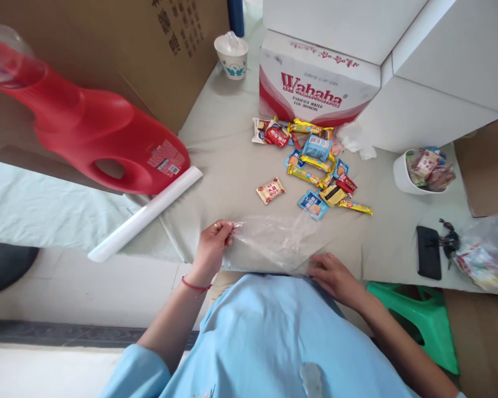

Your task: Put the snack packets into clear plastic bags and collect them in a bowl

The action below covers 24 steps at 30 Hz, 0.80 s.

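Pinching the near-left end of a clear plastic bag [269, 237] between thumb and fingers of the left grip [214, 240], closed narrow on a bunched bit. Resting the right grip [334, 276] at the bag's lower right edge with fingers curled; impossible to judge whether holding or merely touching. Stretched between both along the front of the cloth-covered worktop [222, 166], thin and flat, with nothing visible inside. Seemingly at an early stage, then: bag in hand and spread out, but no sign of anything put in, with every nearby snack lying loose.

Just beyond the bag, up and to the right of the left grip, a lone cream packet [270, 190]. Near the bag's far right corner, a blue packet [313, 204], perhaps slightly overlapped; hard to tell. Farther out, a pile of snacks [315, 148] in front of the water box [315, 83]. Off to the left, a white roll [145, 215] beside a red bottle [108, 127]; well to the right, a white tub [400, 174] holding more packets, and a phone [429, 253].
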Tool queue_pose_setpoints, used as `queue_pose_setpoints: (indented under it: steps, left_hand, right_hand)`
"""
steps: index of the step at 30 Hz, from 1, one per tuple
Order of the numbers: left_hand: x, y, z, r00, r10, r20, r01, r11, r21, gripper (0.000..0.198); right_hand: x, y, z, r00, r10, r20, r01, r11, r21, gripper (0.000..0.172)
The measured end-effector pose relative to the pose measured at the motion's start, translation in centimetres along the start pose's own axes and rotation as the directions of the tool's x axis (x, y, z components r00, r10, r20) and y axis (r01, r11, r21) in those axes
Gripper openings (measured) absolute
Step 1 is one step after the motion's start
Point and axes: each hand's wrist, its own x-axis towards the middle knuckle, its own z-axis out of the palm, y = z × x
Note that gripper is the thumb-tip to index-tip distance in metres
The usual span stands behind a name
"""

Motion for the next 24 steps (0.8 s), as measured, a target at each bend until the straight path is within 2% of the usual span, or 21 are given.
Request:
queue_pose_setpoints:
  steps: [2,3,5,6,8,10,11,13,14,16,17,19,21,24]
  left_hand:
    - [-0.5,-0.2,-1.4,0.997,-0.012,0.070,0.002,0.989,0.145,0.038]
    - [-0.6,-0.2,-2.0,0.997,0.013,0.076,-0.031,0.971,0.238,0.042]
    - [-0.9,0.5,-2.7,0.986,0.157,0.055,-0.165,0.885,0.436,0.047]
    - [-1.0,1.0,-2.7,0.963,0.263,0.054,-0.251,0.811,0.528,0.048]
    - [-1.3,2.3,-1.6,0.873,0.473,0.117,-0.423,0.618,0.663,0.050]
    - [-1.5,3.6,0.5,0.771,0.588,0.244,-0.550,0.422,0.721,0.055]
    - [-1.5,4.1,1.9,0.740,0.599,0.305,-0.585,0.350,0.732,0.061]
    - [-1.1,4.5,4.5,0.723,0.559,0.405,-0.625,0.279,0.729,0.068]
    - [-0.7,4.5,5.6,0.736,0.523,0.431,-0.629,0.291,0.721,0.069]
    - [0.3,3.9,7.0,0.792,0.428,0.435,-0.603,0.435,0.669,0.060]
    - [0.8,3.5,7.3,0.822,0.378,0.427,-0.570,0.532,0.626,0.047]
    - [1.6,2.4,7.2,0.864,0.316,0.391,-0.494,0.678,0.544,0.029]
    - [1.9,1.4,6.5,0.896,0.319,0.309,-0.439,0.741,0.509,0.035]
    - [2.3,0.5,5.1,0.928,0.343,0.143,-0.367,0.790,0.491,0.037]
  right_hand:
    - [0.1,0.5,-1.0,0.979,0.188,-0.081,-0.175,0.974,0.147,0.026]
    - [0.6,0.7,-1.5,0.943,0.299,-0.147,-0.265,0.940,0.213,0.027]
    - [2.5,1.1,-2.0,0.864,0.459,-0.206,-0.387,0.868,0.310,0.032]
    - [3.7,1.3,-2.0,0.849,0.490,-0.197,-0.414,0.849,0.328,0.035]
    - [6.5,1.5,-1.2,0.867,0.469,-0.166,-0.412,0.864,0.289,0.040]
    - [9.3,1.6,0.1,0.904,0.394,-0.167,-0.364,0.913,0.184,0.037]
    - [10.4,1.5,0.8,0.921,0.347,-0.176,-0.326,0.935,0.136,0.031]
    - [12.0,1.2,1.8,0.953,0.234,-0.190,-0.218,0.971,0.101,0.020]
    - [12.3,1.0,2.0,0.964,0.178,-0.197,-0.157,0.981,0.117,0.019]
    - [12.2,0.6,1.9,0.970,0.109,-0.218,-0.069,0.980,0.186,0.020]
    - [11.8,0.6,1.6,0.965,0.114,-0.236,-0.060,0.972,0.227,0.021]
    - [10.5,0.7,0.8,0.936,0.226,-0.270,-0.134,0.938,0.318,0.023]
    - [9.0,1.3,0.1,0.867,0.425,-0.258,-0.290,0.854,0.432,0.029]
    - [7.1,2.3,-0.4,0.727,0.664,-0.176,-0.470,0.668,0.576,0.037]
